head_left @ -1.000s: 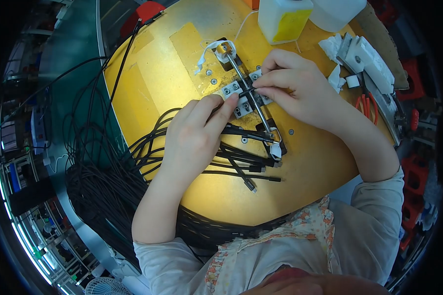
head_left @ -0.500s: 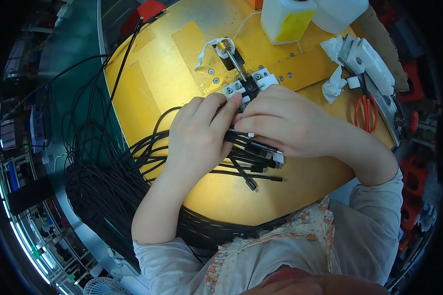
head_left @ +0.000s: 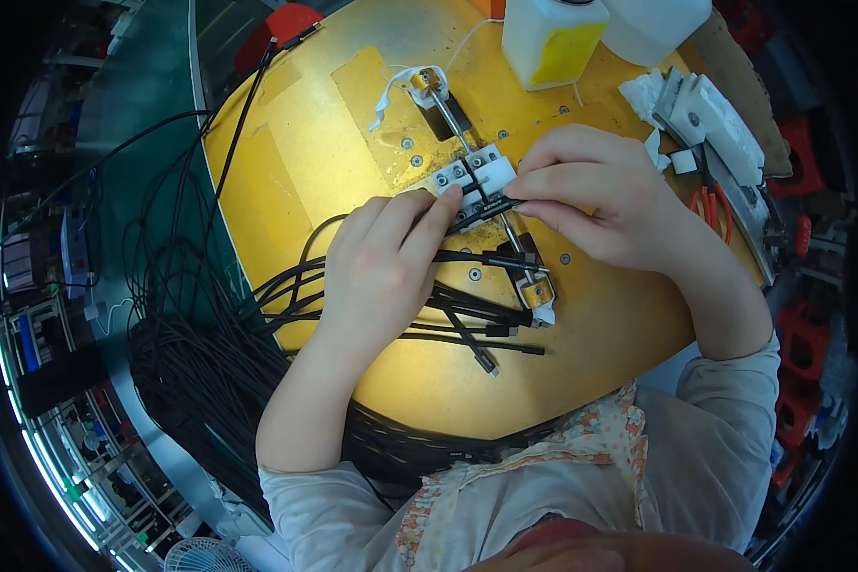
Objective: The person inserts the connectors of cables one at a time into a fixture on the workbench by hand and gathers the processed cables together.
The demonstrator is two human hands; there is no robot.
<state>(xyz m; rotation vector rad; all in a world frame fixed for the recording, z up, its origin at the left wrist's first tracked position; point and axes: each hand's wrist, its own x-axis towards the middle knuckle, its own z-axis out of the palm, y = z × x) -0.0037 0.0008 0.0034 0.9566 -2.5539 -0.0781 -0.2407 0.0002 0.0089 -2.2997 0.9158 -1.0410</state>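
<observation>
My left hand (head_left: 379, 262) is closed around black cables, its thumb and forefinger at the left side of the metal and white fixture (head_left: 491, 176). The fingertips of my right hand (head_left: 605, 195) pinch the end of a black cable connector (head_left: 492, 208) lying across the fixture's lower part. Metal rods run up and down from the fixture to brass-coloured pieces, the upper one (head_left: 427, 80) wrapped with white material. Below my left hand several black cables fan out, with connector ends (head_left: 529, 350) on the yellow board (head_left: 429, 386).
White bottles (head_left: 553, 43) stand at the top. Toward the right lie a metal tool with white blocks (head_left: 720, 124), crumpled white paper (head_left: 643, 93) and red-handled scissors (head_left: 710, 212). A large bundle of black cables (head_left: 195, 381) hangs at the left, and a fan (head_left: 205, 555) is at the bottom.
My right hand first came down beside my left hand, then went back up and right to the connector. The rods have shifted, and a white block now shows at the fixture's middle.
</observation>
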